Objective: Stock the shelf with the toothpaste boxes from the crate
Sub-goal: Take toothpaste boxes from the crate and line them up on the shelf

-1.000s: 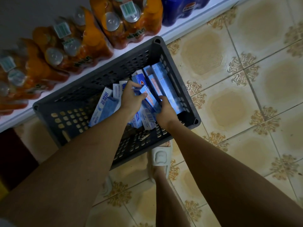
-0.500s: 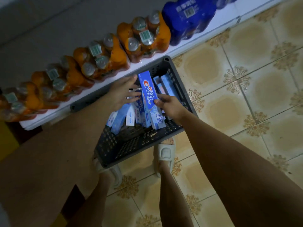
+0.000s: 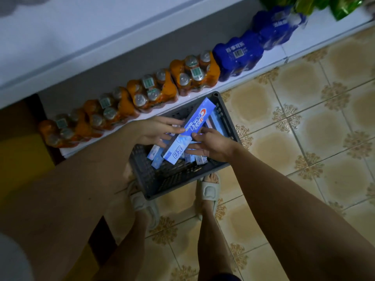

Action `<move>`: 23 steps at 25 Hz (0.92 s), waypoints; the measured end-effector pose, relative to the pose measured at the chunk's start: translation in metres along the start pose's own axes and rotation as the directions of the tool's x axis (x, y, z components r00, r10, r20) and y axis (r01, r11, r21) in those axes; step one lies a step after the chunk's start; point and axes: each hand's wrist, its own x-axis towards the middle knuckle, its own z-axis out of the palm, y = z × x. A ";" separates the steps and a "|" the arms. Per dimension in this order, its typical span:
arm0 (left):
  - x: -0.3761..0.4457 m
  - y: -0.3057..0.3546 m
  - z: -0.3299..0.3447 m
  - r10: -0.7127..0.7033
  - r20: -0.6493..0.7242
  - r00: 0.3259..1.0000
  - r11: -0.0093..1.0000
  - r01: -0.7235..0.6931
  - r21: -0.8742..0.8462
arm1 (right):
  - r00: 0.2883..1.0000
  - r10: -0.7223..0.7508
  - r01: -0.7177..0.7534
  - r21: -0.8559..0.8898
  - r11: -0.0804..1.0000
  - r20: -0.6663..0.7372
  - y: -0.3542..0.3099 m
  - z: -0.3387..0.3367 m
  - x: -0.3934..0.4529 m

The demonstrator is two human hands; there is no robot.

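A long blue toothpaste box [image 3: 190, 126] is held tilted above the dark grey crate [image 3: 162, 187], which stands on the floor against the shelf. My left hand [image 3: 156, 130] presses its fingers on the box's left side. My right hand [image 3: 209, 142] grips the box's right side, thumb on top and fingers underneath. Several more toothpaste boxes [image 3: 156, 155] lie loose in the crate, partly hidden by my hands. The bottom shelf board [image 3: 272, 57] is white and runs diagonally behind the crate.
Shrink-wrapped packs of orange bottles [image 3: 150, 94] and blue packs [image 3: 237, 55] line the bottom shelf. A white upper shelf edge [image 3: 101, 47] overhangs them. Green packets [image 3: 341, 5] sit at top right. My feet in pale slippers [image 3: 207, 189] stand on patterned tile beside the crate.
The blue toothpaste box has come up out of the crate in both hands and tipped more to the right. My view has pulled back and up, showing more shelf.
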 end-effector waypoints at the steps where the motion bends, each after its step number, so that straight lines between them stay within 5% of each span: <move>1: -0.011 0.004 0.000 -0.017 0.035 0.999 1.000 0.016 0.026 | 1.000 -0.002 0.002 -0.020 1.000 0.006 0.000 0.004 -0.007; 4: -0.040 0.014 0.004 -0.016 0.046 0.999 0.998 0.012 0.069 | 0.999 -0.045 0.043 -0.125 0.991 -0.017 -0.003 0.016 -0.031; 8: -0.093 0.025 0.024 0.109 -0.042 0.993 0.984 -0.114 -0.140 | 0.996 -0.082 0.086 -0.221 0.971 0.027 -0.023 0.040 -0.082; 12: -0.170 0.044 0.047 0.242 -0.159 0.957 0.856 -0.288 -0.430 | 0.992 -0.125 0.128 -0.154 0.980 0.028 -0.059 0.071 -0.153; 18: -0.274 0.086 0.062 0.317 -0.260 0.912 0.773 -0.407 -0.486 | 0.956 -0.291 0.295 -0.150 0.944 0.046 -0.121 0.113 -0.248; 23: -0.352 0.108 0.034 0.365 -0.343 0.865 0.594 -0.501 -0.630 | 0.927 -0.376 0.360 -0.288 0.887 -0.003 -0.170 0.124 -0.321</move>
